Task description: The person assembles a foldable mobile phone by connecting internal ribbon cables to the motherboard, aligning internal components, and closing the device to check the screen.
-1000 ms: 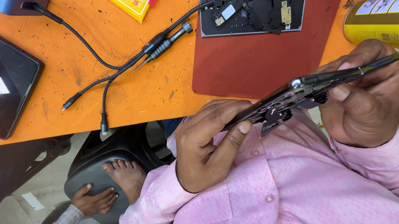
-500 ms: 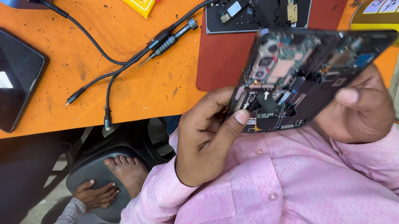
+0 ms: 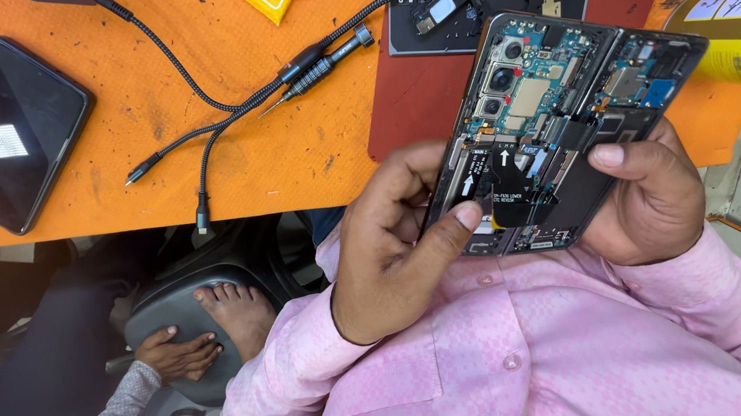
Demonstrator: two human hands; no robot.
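Opened phone (image 3: 550, 120), its circuitry facing up, sits gripped between both hands just above the lap: left hand (image 3: 398, 246) clasps its lower left edge, right hand (image 3: 645, 195) its right. Beyond them the orange desk (image 3: 280, 153) carries a red mat (image 3: 412, 99), screwdriver (image 3: 321, 68) and, far left, a dark phone (image 3: 12, 131).

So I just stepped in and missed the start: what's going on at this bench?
A person in a pink shirt holds an opened phone, circuit side up, in both hands. The left hand has its thumb on a black flex cable; the right hand steadies the other edge. A screwdriver and another phone lie on the orange table.
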